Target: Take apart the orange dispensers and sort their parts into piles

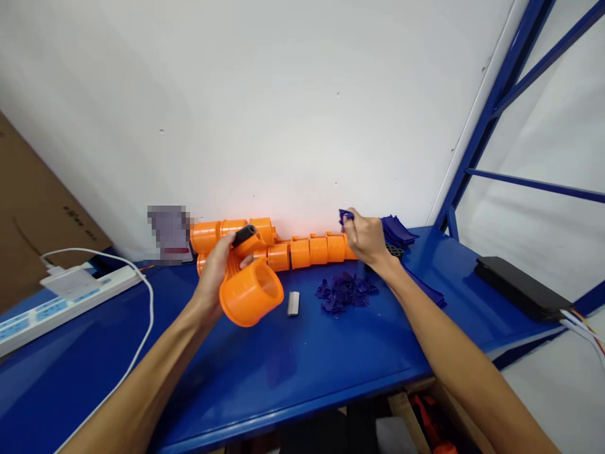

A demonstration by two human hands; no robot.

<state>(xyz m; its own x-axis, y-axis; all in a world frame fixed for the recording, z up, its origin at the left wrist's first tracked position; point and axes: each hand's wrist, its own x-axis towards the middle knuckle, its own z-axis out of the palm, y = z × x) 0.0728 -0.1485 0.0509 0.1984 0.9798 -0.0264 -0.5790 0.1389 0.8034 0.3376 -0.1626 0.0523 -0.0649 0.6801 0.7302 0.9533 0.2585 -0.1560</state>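
My left hand [213, 270] is wrapped round an orange plastic part with a cup-shaped end [248, 297]. A short black tube [244, 236] sticks out at the top of this grip. Above the back of the table, my right hand [367, 237] pinches a small dark blue plastic piece [345, 215] between thumb and fingers. Below that hand lies a loose heap of similar small blue pieces [344, 293]. Behind both hands, orange cup-shaped parts [317, 251] stand in a row along the wall, with more stacked at the left.
On the blue table [283, 372] lies a small pale block [293, 304]. Flat dark blue sheets [397, 231] are stacked at the back right. A black box [522, 287] with cables sits far right. A power strip [70, 299] and white cable [150, 309] occupy the left.
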